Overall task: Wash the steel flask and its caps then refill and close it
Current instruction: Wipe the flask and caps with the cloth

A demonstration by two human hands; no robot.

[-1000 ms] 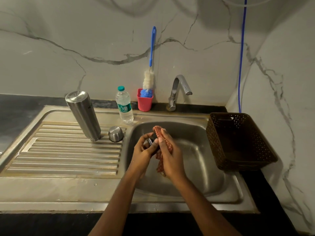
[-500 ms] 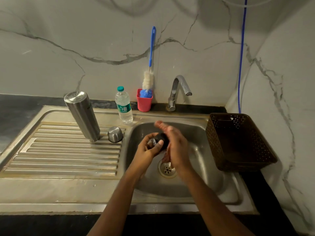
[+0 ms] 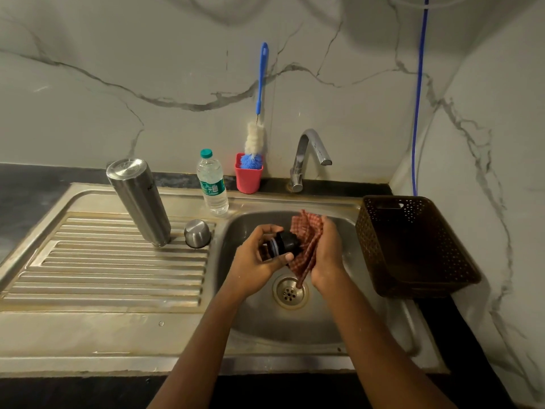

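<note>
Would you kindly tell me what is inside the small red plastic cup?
A blue-handled bottle brush stands in the red plastic cup, blue bristles at its rim; the opaque wall hides anything deeper.

A blue-handled bottle brush (image 3: 255, 137) stands head-down in 1 red cup (image 3: 248, 179) against the marble wall (image 3: 118, 54), just left of the chrome tap (image 3: 309, 147), while a brown perforated basket (image 3: 375, 246) sits on the sink (image 3: 88, 329) at its right rim, beneath a hanging blue cord (image 3: 418, 98).

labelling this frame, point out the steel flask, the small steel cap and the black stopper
steel flask (image 3: 138, 202), head view, mid body
small steel cap (image 3: 197, 234), head view, rounded top
black stopper (image 3: 284, 242), head view, dark side
</note>
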